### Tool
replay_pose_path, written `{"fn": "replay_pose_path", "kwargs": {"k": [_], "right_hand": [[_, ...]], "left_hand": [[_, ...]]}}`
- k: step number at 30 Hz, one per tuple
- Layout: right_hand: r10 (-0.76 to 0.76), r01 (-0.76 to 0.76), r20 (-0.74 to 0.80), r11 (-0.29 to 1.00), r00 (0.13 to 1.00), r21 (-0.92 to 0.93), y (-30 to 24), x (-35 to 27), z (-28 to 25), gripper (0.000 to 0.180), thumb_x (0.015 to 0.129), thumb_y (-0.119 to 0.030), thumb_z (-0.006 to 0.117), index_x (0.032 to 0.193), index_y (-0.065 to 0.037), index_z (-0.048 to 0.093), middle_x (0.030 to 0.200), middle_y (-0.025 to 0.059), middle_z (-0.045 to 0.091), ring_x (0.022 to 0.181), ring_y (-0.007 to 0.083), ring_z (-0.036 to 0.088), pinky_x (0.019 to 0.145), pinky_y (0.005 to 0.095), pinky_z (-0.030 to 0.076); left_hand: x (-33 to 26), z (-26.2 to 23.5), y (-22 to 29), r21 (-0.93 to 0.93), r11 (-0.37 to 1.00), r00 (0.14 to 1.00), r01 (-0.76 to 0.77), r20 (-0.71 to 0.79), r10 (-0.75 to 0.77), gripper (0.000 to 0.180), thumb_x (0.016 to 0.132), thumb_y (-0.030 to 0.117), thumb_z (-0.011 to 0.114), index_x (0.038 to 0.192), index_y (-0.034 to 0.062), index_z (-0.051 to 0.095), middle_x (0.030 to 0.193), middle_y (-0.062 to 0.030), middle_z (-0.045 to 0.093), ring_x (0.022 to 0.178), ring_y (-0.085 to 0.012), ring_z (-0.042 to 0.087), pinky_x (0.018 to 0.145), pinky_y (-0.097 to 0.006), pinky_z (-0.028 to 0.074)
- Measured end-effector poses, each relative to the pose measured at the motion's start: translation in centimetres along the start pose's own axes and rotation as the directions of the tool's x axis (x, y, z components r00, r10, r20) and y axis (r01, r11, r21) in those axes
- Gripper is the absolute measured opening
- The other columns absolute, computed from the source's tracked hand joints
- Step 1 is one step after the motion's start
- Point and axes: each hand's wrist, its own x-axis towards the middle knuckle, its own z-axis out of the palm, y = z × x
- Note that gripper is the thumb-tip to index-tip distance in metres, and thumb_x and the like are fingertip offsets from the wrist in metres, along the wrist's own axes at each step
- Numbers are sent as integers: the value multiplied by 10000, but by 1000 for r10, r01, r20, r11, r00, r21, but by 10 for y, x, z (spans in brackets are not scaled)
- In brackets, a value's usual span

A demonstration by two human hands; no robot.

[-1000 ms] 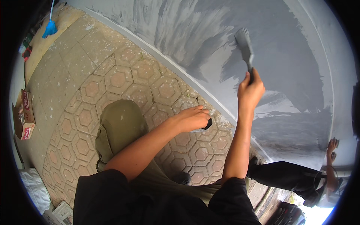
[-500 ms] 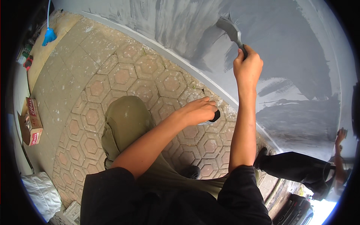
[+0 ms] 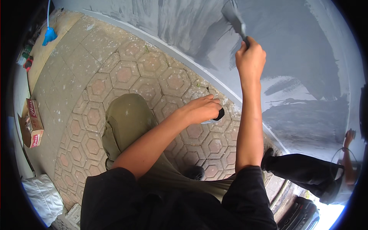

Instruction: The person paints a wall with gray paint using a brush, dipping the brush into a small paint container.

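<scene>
My right hand (image 3: 251, 59) grips the dark handle of a flat paintbrush (image 3: 234, 19), raised high at the wall. The bristles meet the grey wall (image 3: 291, 50), which is streaked with lighter and darker paint. Lower and further left, over the paving, my left hand (image 3: 203, 109) is closed round a small container (image 3: 220, 114). Its opening looks black and a pale edge shows beneath my fingers; most of it is hidden.
Hexagonal paving (image 3: 124, 74) runs along the wall's base ledge (image 3: 180, 55). At the left lie a cardboard box (image 3: 35, 122), a white sack (image 3: 44, 199) and a blue broom (image 3: 50, 36). Another person's black-trousered leg (image 3: 299, 168) and hand (image 3: 349, 137) are close by at right.
My right hand has moved up and slightly left with the paintbrush, whose head now reaches the top of the picture. My left hand and the container have barely shifted.
</scene>
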Motion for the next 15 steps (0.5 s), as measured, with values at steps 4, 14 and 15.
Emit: {"fn": "replay_pose_path", "kwargs": {"k": [4,14,15], "right_hand": [[36,-9,-148,983,988,182,1,-2,10,240,979,-106,658,1159,4,771,860,277,749,854,477,737,780,510,584],[24,-17,-107,998,994,67,38,-42,9,272,968,-106,675,1175,48,762,828,303,723,792,469,744,717,498,571],[126,-111,-111,986,986,128,40,-43,10,274,969,-106,675,1178,47,763,827,299,726,793,470,744,723,498,571]], "left_hand": [[2,2,0,48,998,999,-27,-37,29,54,765,87,711,731,94,753,961,-26,711,1111,-227,634,1012,-368,483],[-1,0,2,-23,1000,998,0,-63,-1,35,761,71,711,749,84,741,963,-38,704,1094,-229,634,997,-367,483],[-2,-1,1,-24,1000,998,-17,-54,15,35,764,66,709,745,82,733,965,-38,703,1092,-230,635,998,-366,483]]}}
